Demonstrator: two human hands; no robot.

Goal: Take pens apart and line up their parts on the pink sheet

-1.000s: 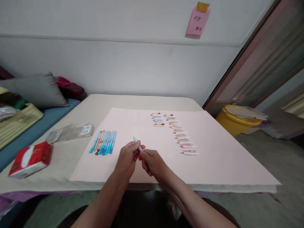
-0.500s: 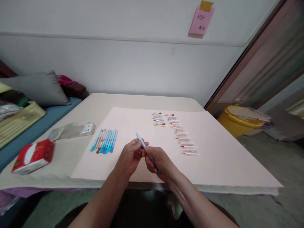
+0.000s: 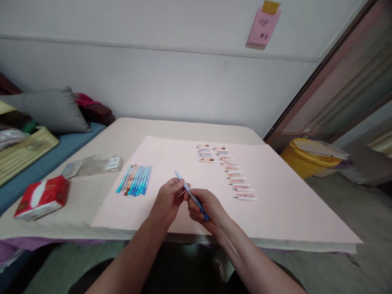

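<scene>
Together, our forearms (image 3: pixel 143 241) reach forward over the near edge of the surface (image 3: pixel 183 125), meeting above the pink sheet (image 3: pixel 171 155). Our left grip (image 3: pixel 168 197) pinches the pen (image 3: pixel 196 200) near its pale end; our right grip (image 3: pixel 210 207) is closed around its bluer part. The pen slants between them.

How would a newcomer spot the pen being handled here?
Find the big table with a pink sheet on it. Over the sheet's near part, the right hand grips a slanted blue pen, the left hand at its pale end. Unlike the pens lined up at the left, it is held up.
</scene>
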